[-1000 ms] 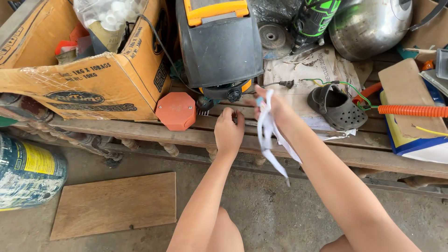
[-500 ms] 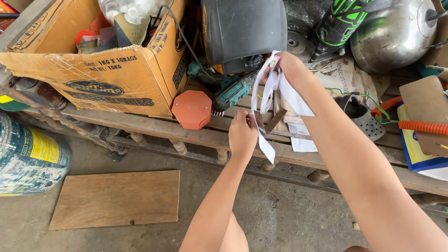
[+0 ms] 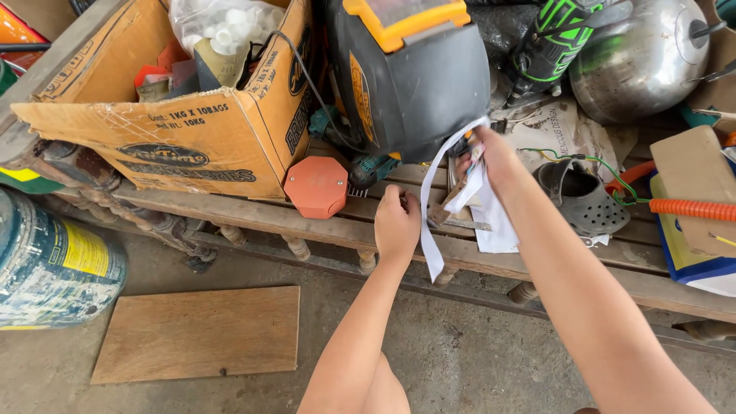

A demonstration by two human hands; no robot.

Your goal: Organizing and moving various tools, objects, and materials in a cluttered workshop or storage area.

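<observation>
My right hand [image 3: 493, 157] is shut on a white strap [image 3: 431, 207] that loops and hangs down over the bench edge. It also touches a small metal try square [image 3: 452, 201] standing tilted on the slats. My left hand [image 3: 396, 224] rests on the wooden bench [image 3: 253, 216] just left of the square, fingers curled at its lower end; what it grips is hidden. A dark grey and orange machine [image 3: 414, 73] sits right behind both hands, with a teal power drill [image 3: 373, 168] under it.
A cardboard box [image 3: 184, 115] of odds and ends stands at left, an orange octagonal cover [image 3: 316, 186] beside it. A grey clog [image 3: 580, 197], orange corrugated hose [image 3: 690, 208], steel pot [image 3: 640, 54] and papers lie right. A wooden board [image 3: 199, 333] and drum [image 3: 46, 268] are on the floor.
My right hand lifted the strap up toward the machine, then came back down to the try square. My left hand stayed on the bench by the square. The camera shifted slightly.
</observation>
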